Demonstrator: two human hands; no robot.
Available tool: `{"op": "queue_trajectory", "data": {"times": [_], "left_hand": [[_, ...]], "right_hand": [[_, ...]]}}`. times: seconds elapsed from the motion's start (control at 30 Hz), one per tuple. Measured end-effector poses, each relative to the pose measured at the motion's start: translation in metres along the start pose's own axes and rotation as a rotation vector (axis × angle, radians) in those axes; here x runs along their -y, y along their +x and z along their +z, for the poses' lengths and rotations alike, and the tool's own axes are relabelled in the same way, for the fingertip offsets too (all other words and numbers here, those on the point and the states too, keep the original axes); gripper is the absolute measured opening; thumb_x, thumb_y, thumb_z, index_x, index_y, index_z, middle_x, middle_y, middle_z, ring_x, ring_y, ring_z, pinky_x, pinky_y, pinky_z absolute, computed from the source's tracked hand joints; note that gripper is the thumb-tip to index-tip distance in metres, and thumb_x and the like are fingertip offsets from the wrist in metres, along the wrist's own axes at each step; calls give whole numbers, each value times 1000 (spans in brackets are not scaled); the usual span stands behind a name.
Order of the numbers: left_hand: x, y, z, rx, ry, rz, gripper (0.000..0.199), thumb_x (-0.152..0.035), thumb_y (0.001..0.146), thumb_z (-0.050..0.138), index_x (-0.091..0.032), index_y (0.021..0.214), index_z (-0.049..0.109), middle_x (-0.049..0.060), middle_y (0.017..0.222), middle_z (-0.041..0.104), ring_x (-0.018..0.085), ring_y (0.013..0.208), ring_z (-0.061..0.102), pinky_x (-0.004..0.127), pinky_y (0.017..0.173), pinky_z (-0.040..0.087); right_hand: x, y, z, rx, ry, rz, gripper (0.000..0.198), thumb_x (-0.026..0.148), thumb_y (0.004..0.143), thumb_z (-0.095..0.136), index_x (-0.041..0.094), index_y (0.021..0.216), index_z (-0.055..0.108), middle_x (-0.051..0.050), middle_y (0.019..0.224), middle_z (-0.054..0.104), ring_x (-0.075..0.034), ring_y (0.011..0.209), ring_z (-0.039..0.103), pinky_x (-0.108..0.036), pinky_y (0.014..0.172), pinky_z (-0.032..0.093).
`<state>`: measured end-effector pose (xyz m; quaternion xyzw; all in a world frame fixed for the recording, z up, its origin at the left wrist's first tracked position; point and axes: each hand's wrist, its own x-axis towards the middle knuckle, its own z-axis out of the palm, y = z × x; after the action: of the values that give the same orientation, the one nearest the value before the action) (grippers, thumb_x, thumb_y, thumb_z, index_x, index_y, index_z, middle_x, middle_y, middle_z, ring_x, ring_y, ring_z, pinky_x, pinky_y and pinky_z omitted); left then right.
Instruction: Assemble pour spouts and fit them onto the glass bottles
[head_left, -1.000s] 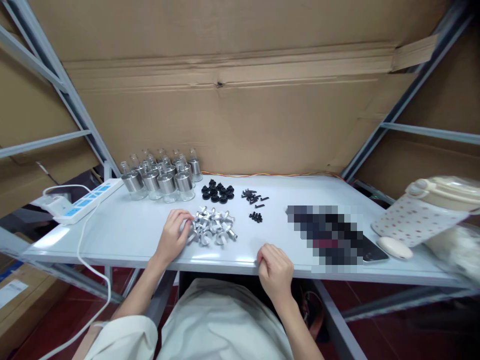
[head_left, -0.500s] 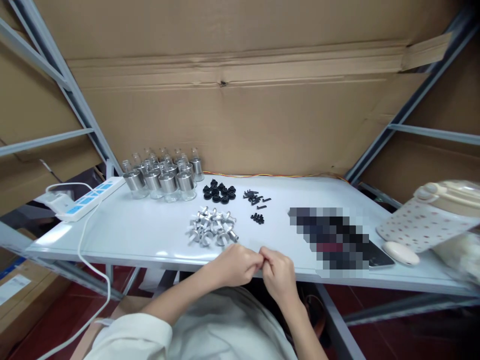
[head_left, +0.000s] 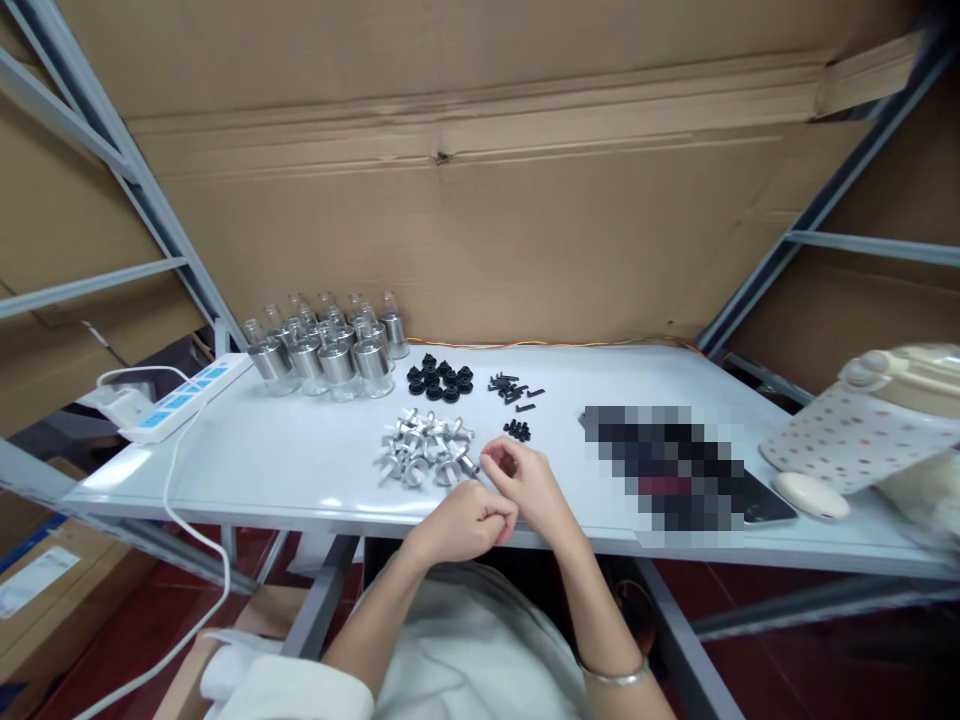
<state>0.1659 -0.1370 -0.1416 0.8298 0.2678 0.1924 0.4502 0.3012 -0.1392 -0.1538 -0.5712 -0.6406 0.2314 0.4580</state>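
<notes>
My left hand point(head_left: 466, 520) is closed in a fist at the table's front edge; whatever it may hold is hidden by the fingers. Just above and right of it, my right hand point(head_left: 529, 485) is loosely curled, with a gap between thumb and forefinger and nothing visible inside. Its fingertips are close to the right side of a pile of silver metal parts with round flanges and stems point(head_left: 426, 447). Small black pieces point(head_left: 517, 430) lie just beyond that hand. Farther back are black round caps point(head_left: 440, 378) and short black strips point(head_left: 514, 388).
Several glass bottles with metal sleeves point(head_left: 337, 362) stand at the back left. A white power strip point(head_left: 184, 398) lies at the left edge. On the right are a blurred-out dark item point(head_left: 667, 470), a cream oval object point(head_left: 811, 495) and a spotted container point(head_left: 840, 440).
My hands were together at the fingertips. The right hand has moved up and left toward the silver parts, while the left has shifted slightly and stays closed. The view has tilted a little.
</notes>
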Motion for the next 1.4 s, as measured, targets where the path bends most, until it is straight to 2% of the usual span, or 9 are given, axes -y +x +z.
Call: {"op": "queue_trajectory", "data": {"times": [0.2,0.33,0.47,0.53,0.7,0.9,1.0,1.13,1.4], "left_hand": [[0,0,-3,-40,-179,-54,18,-8,59,35,-17,48,45,-4,41,44,9,41,41,20,46,32],[3,-1,-1,-105,-264,-81,17,-11,61,35,-17,49,46,-4,40,44,8,39,42,19,44,33],[6,-2,1,-173,-338,-65,16,-14,61,36,-17,48,45,-5,38,41,7,34,37,19,38,27],[8,-2,2,-286,-341,18,17,-15,60,37,-17,46,44,-5,36,39,7,34,35,19,39,27],[17,-4,10,-775,-358,178,24,-15,70,38,-18,47,41,-4,40,36,8,40,33,22,43,27],[21,-7,14,-1039,-227,414,25,-13,84,36,-19,62,46,-2,52,44,11,49,43,25,51,37],[17,-2,9,-1054,-96,493,17,-10,84,38,-19,76,50,0,67,51,13,66,53,28,63,44],[14,7,3,-1073,11,463,23,-2,76,41,-19,88,49,4,86,53,17,87,54,34,80,45],[11,9,0,-977,64,371,26,1,70,37,-19,80,51,3,80,55,17,83,56,35,80,47]], "right_hand": [[-4,-1,-3,83,85,-22,14,29,73,64,19,82,60,1,69,54,-13,64,50,-25,59,40],[-7,0,-3,102,105,-32,11,19,70,59,18,81,61,1,70,56,-13,66,51,-25,61,41],[-7,-1,-2,124,58,-66,22,9,66,53,18,84,63,2,71,57,-12,66,51,-24,62,41],[-6,-1,-2,133,25,-80,21,10,67,55,18,84,63,1,72,57,-13,66,51,-24,63,41],[-3,-1,-3,134,-31,-124,12,24,73,65,19,83,63,0,74,57,-14,68,52,-25,63,42],[0,-2,-2,116,-47,-94,10,27,75,65,19,82,63,1,70,57,-13,64,51,-25,61,42],[0,-1,-1,116,-53,-62,9,27,76,64,18,79,63,1,68,58,-13,62,50,-25,59,41],[0,-1,0,100,-82,-55,9,26,77,63,18,76,63,0,68,58,-13,61,50,-25,59,40],[4,-1,-3,77,-12,-27,18,30,79,56,18,68,63,-2,65,59,-14,59,50,-26,58,39]]}}
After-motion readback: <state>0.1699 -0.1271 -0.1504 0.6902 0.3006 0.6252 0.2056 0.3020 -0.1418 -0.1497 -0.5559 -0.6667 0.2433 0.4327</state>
